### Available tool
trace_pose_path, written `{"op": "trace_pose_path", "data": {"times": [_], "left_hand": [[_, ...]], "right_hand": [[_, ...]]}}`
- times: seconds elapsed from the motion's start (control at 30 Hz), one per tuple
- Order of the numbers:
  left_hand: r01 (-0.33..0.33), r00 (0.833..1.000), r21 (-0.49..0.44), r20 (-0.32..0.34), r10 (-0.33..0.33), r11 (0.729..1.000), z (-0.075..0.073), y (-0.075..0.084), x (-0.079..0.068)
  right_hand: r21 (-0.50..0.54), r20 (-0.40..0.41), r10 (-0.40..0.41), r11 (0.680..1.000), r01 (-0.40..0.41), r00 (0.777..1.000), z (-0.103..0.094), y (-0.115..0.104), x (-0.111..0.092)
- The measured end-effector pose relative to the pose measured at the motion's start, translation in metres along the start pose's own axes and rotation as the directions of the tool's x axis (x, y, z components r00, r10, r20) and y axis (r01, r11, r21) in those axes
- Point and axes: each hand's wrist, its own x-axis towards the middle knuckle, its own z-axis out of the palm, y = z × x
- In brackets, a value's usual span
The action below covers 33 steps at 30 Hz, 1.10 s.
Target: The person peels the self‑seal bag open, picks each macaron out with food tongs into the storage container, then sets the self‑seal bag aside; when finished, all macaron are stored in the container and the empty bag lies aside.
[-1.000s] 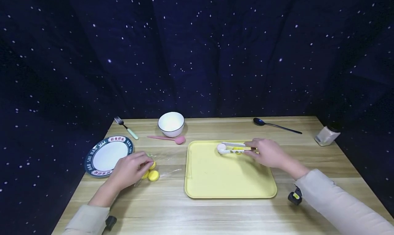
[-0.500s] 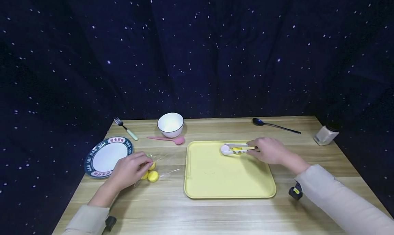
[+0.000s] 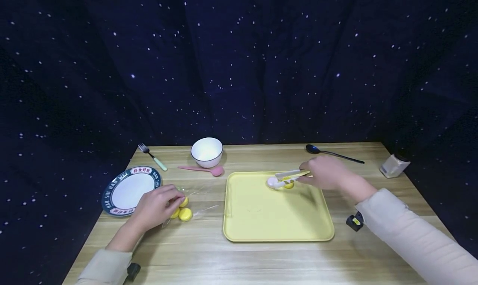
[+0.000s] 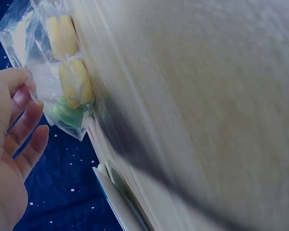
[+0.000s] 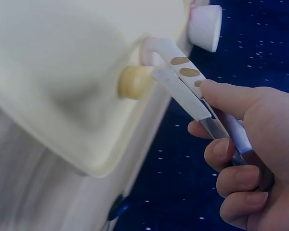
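My left hand (image 3: 158,205) pinches a clear plastic bag (image 4: 38,72) at the table's left, its other fingers loosely bent. Yellow macaron-like rounds (image 3: 185,214) and a green one (image 4: 70,113) show at the bag. My right hand (image 3: 326,173) grips white tongs (image 5: 188,72) with brown spots, above the yellow tray (image 3: 276,222). By the tongs' tips on the tray lie a pale pink round (image 3: 271,182) and a yellow round (image 3: 289,186). In the right wrist view one tip is right at the pink round while the other overlaps the yellow one.
A blue-rimmed plate (image 3: 130,191) and a fork (image 3: 153,157) are on the left. Behind the bag stand a white bowl (image 3: 207,151) and a pink spoon (image 3: 215,170). At the back right lie a black spoon (image 3: 332,153) and a jar (image 3: 394,166).
My right hand has shifted slightly toward the back and the tongs have turned at a slant. The pink round has moved a little rightward. My left hand has stayed put.
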Motion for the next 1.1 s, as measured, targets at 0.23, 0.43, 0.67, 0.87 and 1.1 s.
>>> {"op": "trace_pose_path", "data": {"times": [0.23, 0.43, 0.67, 0.87, 1.1], "left_hand": [[-0.003, 1.0, -0.005, 0.001, 0.003, 1.0, -0.001, 0.0, -0.001], [-0.015, 1.0, 0.008, -0.009, 0.015, 1.0, -0.002, -0.001, -0.001], [-0.023, 1.0, -0.002, -0.012, 0.023, 1.0, -0.002, 0.0, -0.002], [-0.046, 0.999, -0.002, -0.029, 0.046, 0.999, -0.003, 0.001, -0.002], [-0.043, 0.999, -0.003, -0.023, 0.043, 0.999, -0.004, 0.001, -0.003]], "right_hand": [[0.11, -0.049, -0.022, 0.994, 0.027, 0.999, -0.002, -0.011, 0.009], [0.173, -0.164, -0.142, 0.97, 0.17, 0.976, 0.012, -0.038, 0.029], [0.172, -0.235, -0.171, 0.962, 0.214, 0.957, 0.036, -0.084, 0.056], [0.151, -0.187, -0.228, 0.955, 0.257, 0.956, 0.057, -0.116, 0.077], [0.197, -0.137, -0.289, 0.929, 0.312, 0.947, 0.073, -0.14, 0.095]]}}
